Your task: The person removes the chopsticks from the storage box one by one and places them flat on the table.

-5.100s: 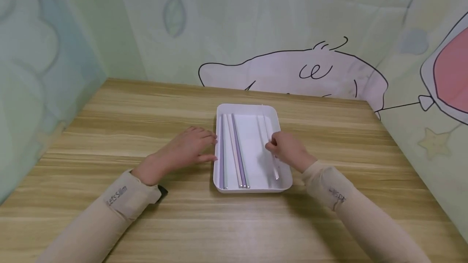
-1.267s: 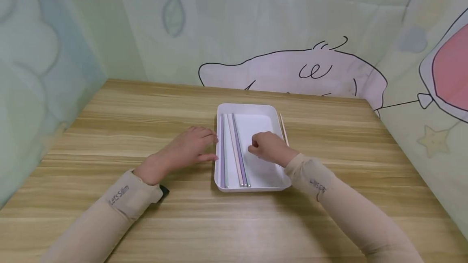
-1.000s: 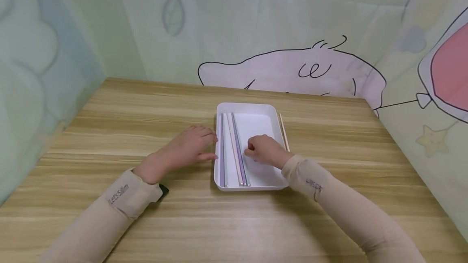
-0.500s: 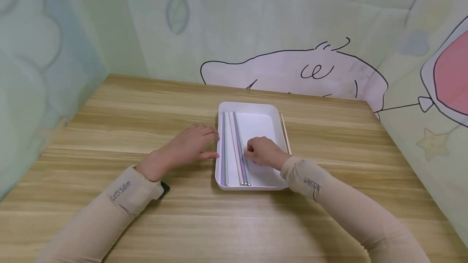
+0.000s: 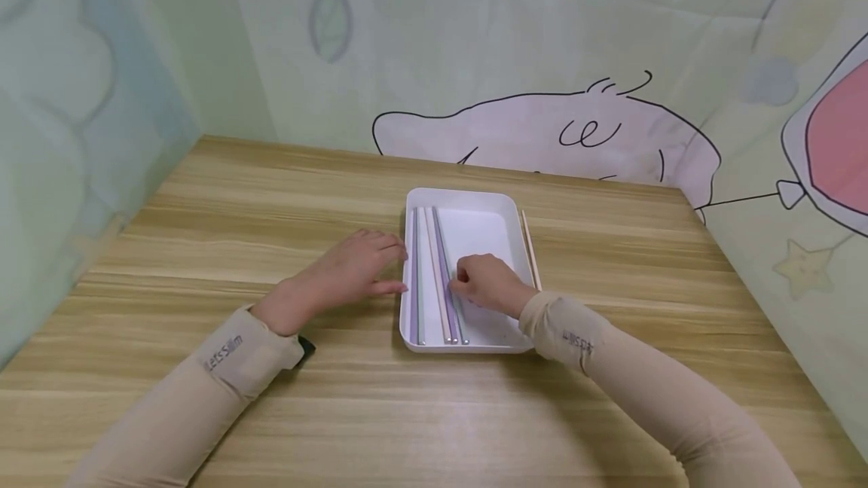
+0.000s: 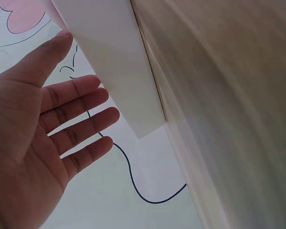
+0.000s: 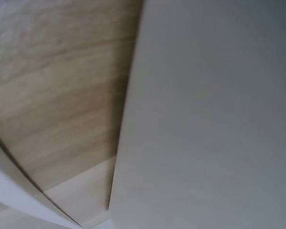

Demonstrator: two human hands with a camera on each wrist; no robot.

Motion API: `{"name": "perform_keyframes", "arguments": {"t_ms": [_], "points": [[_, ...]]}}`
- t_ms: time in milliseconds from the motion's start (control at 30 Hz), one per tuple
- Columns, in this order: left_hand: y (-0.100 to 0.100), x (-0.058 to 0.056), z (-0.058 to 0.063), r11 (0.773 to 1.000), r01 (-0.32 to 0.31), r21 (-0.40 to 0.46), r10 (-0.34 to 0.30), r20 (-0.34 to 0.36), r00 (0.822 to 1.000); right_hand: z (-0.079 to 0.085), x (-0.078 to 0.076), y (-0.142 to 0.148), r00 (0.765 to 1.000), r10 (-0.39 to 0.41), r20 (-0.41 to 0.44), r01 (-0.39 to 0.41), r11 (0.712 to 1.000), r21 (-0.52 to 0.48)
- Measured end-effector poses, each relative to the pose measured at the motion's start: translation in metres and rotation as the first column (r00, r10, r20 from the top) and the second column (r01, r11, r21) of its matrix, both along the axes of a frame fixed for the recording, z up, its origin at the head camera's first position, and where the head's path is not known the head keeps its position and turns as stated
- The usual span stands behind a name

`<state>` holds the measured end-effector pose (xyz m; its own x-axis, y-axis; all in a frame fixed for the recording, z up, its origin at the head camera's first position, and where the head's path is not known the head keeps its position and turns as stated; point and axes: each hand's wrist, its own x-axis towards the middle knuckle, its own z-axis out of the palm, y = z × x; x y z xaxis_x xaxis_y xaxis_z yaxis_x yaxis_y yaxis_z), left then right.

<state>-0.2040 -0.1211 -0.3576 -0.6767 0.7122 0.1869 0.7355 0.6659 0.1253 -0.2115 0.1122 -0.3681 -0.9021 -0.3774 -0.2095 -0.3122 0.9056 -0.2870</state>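
A white rectangular tray [image 5: 488, 228] stands on the wooden table with several slim pastel chopsticks [image 5: 429, 269] lying lengthwise in its left half. Over the tray's middle, my right hand [image 5: 490, 281] pinches a pale green chopstick [image 5: 464, 326] at the right of this group; the fingertips are partly hidden. My left hand [image 5: 353, 269] has its fingers spread loosely, with the tips at the tray's left wall. That hand [image 6: 43, 114] shows its palm and extended fingers beside the tray wall [image 6: 119, 71] in the left wrist view. In the right wrist view no hand is visible.
Outside the tray's right wall lies a pale chopstick [image 5: 530, 247], its lower part hidden by my right forearm. The wooden table [image 5: 271, 187] runs back to printed fabric walls [image 5: 508, 36] at the back and both sides.
The pale chopstick, earlier in my right hand inside the tray, now lies outside on the right. My right hand has moved left to the green chopstick, whose near end shifts slightly right. Left hand stays.
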Motion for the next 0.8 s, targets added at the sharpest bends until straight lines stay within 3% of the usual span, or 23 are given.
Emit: {"name": "perform_keyframes", "arguments": {"t_ms": [367, 800], "points": [[0.0023, 0.0016, 0.0014, 1.000, -0.002, -0.006, 0.002, 0.001, 1.000, -0.0031, 0.0008, 0.0007, 0.999, 0.031, -0.021, -0.029, 0.996, 0.080], [0.0035, 0.0056, 0.0007, 1.000, -0.001, -0.008, 0.001, -0.015, 1.000, 0.0001, 0.0038, 0.0069, 0.999, 0.015, -0.032, -0.014, 0.999, 0.032]]}}
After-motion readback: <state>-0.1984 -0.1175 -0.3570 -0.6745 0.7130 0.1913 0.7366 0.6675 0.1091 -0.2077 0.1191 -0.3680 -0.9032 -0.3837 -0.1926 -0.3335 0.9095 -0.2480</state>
